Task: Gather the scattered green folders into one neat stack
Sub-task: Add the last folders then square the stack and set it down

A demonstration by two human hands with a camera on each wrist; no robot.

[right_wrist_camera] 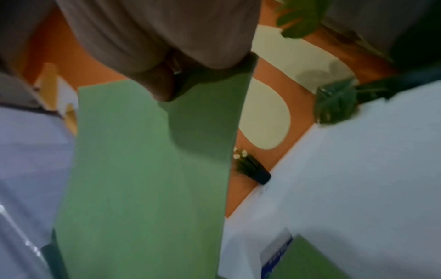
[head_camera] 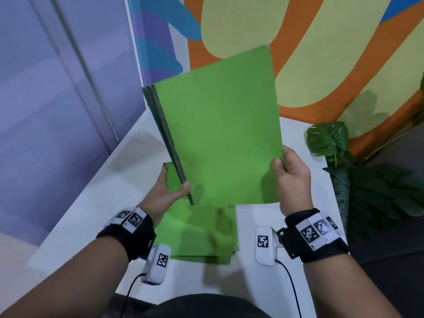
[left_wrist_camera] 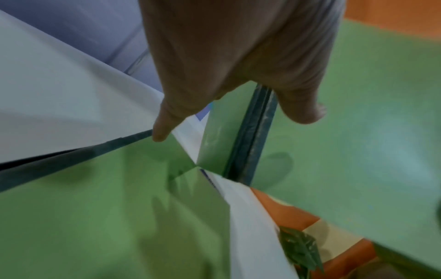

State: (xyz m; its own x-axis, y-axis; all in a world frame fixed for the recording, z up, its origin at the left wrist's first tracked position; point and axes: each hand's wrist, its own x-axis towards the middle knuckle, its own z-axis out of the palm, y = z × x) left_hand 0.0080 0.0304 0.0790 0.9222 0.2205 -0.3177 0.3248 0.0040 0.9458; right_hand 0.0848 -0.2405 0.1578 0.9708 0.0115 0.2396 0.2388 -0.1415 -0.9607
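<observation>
Both hands hold up a bundle of green folders (head_camera: 220,134) above the white table (head_camera: 286,226), tilted with its dark edges to the left. My left hand (head_camera: 169,187) grips the bundle's lower left edge, thumb on the front. My right hand (head_camera: 291,168) pinches its right edge, thumb on the front. Beneath the bundle, more green folders (head_camera: 202,235) lie flat in a slightly uneven pile. The left wrist view shows the held folders (left_wrist_camera: 346,132), the left hand (left_wrist_camera: 238,94) and the lying folders (left_wrist_camera: 107,217). In the right wrist view the right hand (right_wrist_camera: 171,71) clasps the held folders (right_wrist_camera: 143,179).
A leafy green plant (head_camera: 367,180) stands right of the table. The colourful wall (head_camera: 321,65) rises behind it, and a purple-blue glass partition (head_camera: 57,111) stands on the left. A small potted plant (right_wrist_camera: 253,169) shows by the wall in the right wrist view.
</observation>
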